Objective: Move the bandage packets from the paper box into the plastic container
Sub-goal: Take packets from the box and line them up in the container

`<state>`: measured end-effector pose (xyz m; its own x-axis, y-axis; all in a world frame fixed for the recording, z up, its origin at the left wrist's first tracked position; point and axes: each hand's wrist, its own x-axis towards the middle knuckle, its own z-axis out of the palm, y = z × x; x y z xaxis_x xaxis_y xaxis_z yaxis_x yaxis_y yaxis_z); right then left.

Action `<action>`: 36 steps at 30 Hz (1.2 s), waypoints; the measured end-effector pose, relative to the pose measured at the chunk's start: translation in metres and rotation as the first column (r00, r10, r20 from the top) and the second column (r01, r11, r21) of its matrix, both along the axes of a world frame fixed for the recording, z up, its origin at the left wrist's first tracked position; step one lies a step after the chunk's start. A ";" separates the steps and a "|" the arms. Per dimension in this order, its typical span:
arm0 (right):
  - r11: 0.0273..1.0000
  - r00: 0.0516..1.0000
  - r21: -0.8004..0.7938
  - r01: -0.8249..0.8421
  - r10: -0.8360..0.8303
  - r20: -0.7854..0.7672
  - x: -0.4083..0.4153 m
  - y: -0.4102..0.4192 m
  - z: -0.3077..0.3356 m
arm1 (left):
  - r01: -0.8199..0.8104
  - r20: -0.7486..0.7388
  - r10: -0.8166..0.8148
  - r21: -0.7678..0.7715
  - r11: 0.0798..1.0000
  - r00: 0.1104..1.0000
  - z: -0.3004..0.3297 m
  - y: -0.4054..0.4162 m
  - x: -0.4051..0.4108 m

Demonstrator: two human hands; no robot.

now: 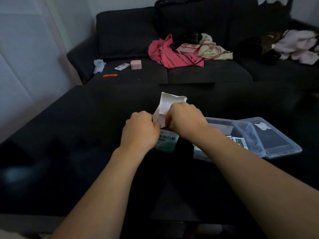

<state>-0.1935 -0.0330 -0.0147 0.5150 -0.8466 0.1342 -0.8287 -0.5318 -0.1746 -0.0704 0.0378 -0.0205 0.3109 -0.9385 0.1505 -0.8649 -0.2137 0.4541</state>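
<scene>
Head view: dim black table (pixel 69 135); cluttered sofa (pixel 207 75) beyond.

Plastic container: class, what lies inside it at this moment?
Inside the plastic container, a few bandage packets lie near its front. The right forearm covers its left part, so anything there is hidden.

The box (pixel 166 141) is white inside its open flaps, with a green-and-white printed front bearing dark characters. The container (pixel 269 135) is clear and bluish, with a white sticker (pixel 262 126) on its lid, and holds white packets (pixel 239 141) printed in dark green. On the dark grey sofa (pixel 198 73) lie a pink garment (pixel 170 55), a pale pink case (pixel 136 64), an orange strip (pixel 110 75) and cream cloth (pixel 209 46).
</scene>
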 end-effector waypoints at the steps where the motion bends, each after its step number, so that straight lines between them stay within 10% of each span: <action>1: 1.000 1.000 0.016 -0.006 0.006 -0.004 -0.002 -0.001 0.001 | 0.001 -0.008 -0.001 0.009 1.000 1.000 0.000 -0.001 0.000; 8: 0.997 0.997 -0.037 -0.069 0.068 -0.021 -0.006 0.006 0.013 | -0.020 -0.026 0.022 0.090 0.996 0.999 -0.002 -0.004 -0.003; 24: 0.982 0.840 -0.123 -0.141 0.184 0.510 -0.021 0.003 0.024 | -0.123 -0.172 0.148 0.151 0.981 0.974 -0.007 -0.002 0.012; 30: 0.961 0.566 0.215 -0.177 -0.079 0.821 -0.051 -0.002 0.035 | -0.194 -0.140 0.181 -0.089 0.977 0.973 -0.004 0.004 0.017; 33: 0.900 0.556 0.353 -0.255 -0.162 0.815 -0.071 -0.006 0.031 | -0.229 -0.340 0.058 -0.487 0.843 0.939 0.005 0.008 0.013; 36: 0.832 0.620 0.445 -0.333 -0.163 0.768 -0.082 -0.004 0.030 | -0.056 -0.533 -0.217 -0.449 0.892 0.818 0.009 0.012 -0.005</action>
